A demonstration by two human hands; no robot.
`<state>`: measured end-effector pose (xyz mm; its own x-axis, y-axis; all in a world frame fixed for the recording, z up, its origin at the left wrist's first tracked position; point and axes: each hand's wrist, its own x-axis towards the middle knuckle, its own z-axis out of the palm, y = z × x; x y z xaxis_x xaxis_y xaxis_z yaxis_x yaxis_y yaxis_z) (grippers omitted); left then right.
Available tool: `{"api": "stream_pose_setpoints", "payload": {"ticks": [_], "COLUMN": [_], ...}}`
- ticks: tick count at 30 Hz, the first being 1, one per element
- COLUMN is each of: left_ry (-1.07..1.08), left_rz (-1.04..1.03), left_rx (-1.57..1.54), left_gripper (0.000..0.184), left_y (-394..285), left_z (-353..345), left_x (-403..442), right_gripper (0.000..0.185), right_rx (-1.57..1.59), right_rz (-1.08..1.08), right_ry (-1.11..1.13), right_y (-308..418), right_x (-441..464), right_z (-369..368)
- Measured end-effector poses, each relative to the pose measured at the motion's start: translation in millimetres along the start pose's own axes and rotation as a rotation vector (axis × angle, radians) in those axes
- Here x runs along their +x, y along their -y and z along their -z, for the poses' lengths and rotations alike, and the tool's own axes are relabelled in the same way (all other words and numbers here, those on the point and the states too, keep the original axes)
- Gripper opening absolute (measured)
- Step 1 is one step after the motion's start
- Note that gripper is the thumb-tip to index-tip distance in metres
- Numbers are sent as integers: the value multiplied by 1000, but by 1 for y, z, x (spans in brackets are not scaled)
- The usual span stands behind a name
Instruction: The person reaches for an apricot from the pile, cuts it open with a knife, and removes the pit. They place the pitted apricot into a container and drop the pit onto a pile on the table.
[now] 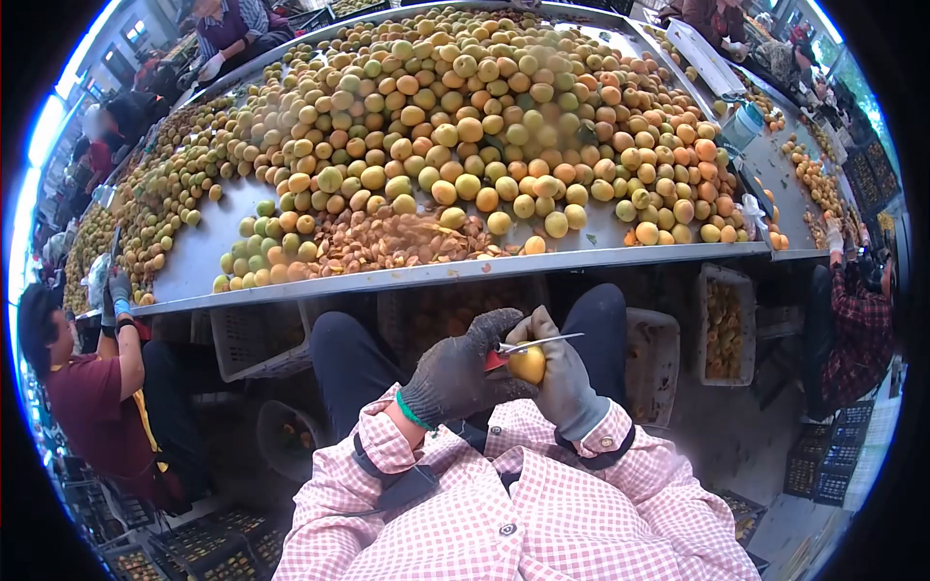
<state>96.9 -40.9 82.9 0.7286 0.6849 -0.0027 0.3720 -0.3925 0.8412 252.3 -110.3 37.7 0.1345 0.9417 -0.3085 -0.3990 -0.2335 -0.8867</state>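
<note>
My left hand (463, 373), in a dark grey glove with a green cuff, is closed around the red handle of a small knife (542, 341). The blade points right, across the top of a yellow fruit (528, 364). My right hand (565, 381), in a lighter grey glove, is closed on that fruit from the right side. Both hands meet above my lap, below the table's front edge. On the metal table (387, 283) lies a large heap of yellow, orange and green fruits (465, 126), with a brown pile of pits or fruit pieces (387, 240) near the edge.
Under the table stand a white crate (254, 366) at left, another (666, 341) at right and a crate of fruit pieces (727, 324). A round bucket (281, 455) is at lower left. Co-workers sit left (92, 407), right (857, 329) and across the table.
</note>
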Motion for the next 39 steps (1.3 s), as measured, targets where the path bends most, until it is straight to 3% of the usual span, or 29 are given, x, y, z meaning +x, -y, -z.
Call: {"api": "stream_pose_setpoints", "payload": {"ticks": [1,2,5,6,7,8,9,10,14,16,17,19,20,23,24,26,29,31,33,35,37,38,39], "left_ry": [1,-18,1,34,31,35,41,44,20,-12,26,66,80,112,128,112,86,77,-29,-75,-115,-118,-124], "left_rz": [2,-32,-79,-89,-86,-186,-290,-291,-380,-406,-423,-441,-487,-517,-498,-545,-632,-671,-821,-815,-811,-773,-735], "left_rx": [2,45,104,123,123,165,207,209,370,376,396,416,476,484,435,428,405,385,491,508,526,499,471], "left_gripper": [78,79,81,81,81,81,81,81,76,74,75,76,74,70,69,65,59,56,53,53,52,54,57], "left_y": [0,1,-5,-9,-12,-15,-17,-18,-20,-22,-23,-23,-22,-19,-18,-18,-21,-23,-26,-30,-28,-23,-20], "left_z": [1,1,7,10,12,13,13,13,15,16,15,14,15,16,17,18,15,13,13,12,11,10,10], "left_x": [-1,-1,1,2,3,4,4,3,6,9,10,11,12,17,17,15,15,14,14,13,12,12,13], "right_gripper": [47,46,48,32,32,26,41,39,35,35,35,29,29,25,25,31,34,33,28,25,23,26,26], "right_rx": [-21,153,153,122,121,-45,-210,-409,-758,-435,-435,788,791,75,75,-574,-763,-723,22,155,-654,-105,-104], "right_rz": [28,-103,-194,-72,-74,54,186,526,466,375,374,-399,-398,93,94,342,351,353,-195,-199,606,-18,-14], "right_ry": [44,14,-15,-12,-8,53,111,317,153,177,179,191,190,279,281,229,279,286,313,282,312,178,176], "right_y": [7,15,-11,-19,-20,-11,-2,11,5,8,10,13,14,17,17,19,31,29,31,25,44,11,15], "right_x": [-4,-9,-8,-11,-15,-23,-30,-23,-32,-33,-31,-26,-27,-33,-30,-24,-26,-24,-21,-19,-21,-13,-13], "right_z": [-4,-12,-6,-8,-5,-7,-8,-5,-1,-8,-8,-8,-10,-15,-14,-8,-3,-3,-5,-3,-5,-1,-8]}}
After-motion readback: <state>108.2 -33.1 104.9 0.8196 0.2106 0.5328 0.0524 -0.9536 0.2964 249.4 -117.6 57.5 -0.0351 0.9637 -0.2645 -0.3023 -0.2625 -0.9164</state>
